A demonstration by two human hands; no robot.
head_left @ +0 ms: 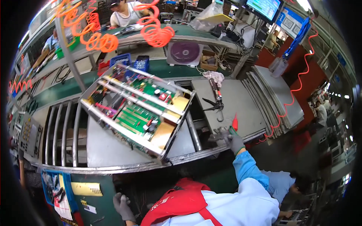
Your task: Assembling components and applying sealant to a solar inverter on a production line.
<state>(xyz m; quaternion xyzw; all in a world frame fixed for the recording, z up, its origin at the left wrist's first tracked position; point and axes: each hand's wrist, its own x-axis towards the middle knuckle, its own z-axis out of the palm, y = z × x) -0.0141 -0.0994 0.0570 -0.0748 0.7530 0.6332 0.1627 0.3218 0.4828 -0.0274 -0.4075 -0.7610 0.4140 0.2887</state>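
My right hand (235,143), in a grey glove, reaches over the front edge of the metal worktop (196,84). Its fingers are stretched out and apart. Just beyond them is a small red cone-shaped piece (235,123) with a bit of green at its base; whether a finger touches it I cannot tell. Farther back lies a black caulking gun (216,98), beside a pale rag (215,77). Low at the left, my gloved left hand (123,208) hangs near my red apron (177,203), fingers loosely extended, holding nothing. An open metal chassis (124,133) with green circuit boards sits on the rollers.
Bare rollers (62,132) run left of the chassis, past a control panel (26,133). Stacked grey panels (277,98) stand at the right. A blue bin (47,184) sits on the lower green table. Orange coiled hoses (156,30) hang overhead. A co-worker (126,15) is across the line.
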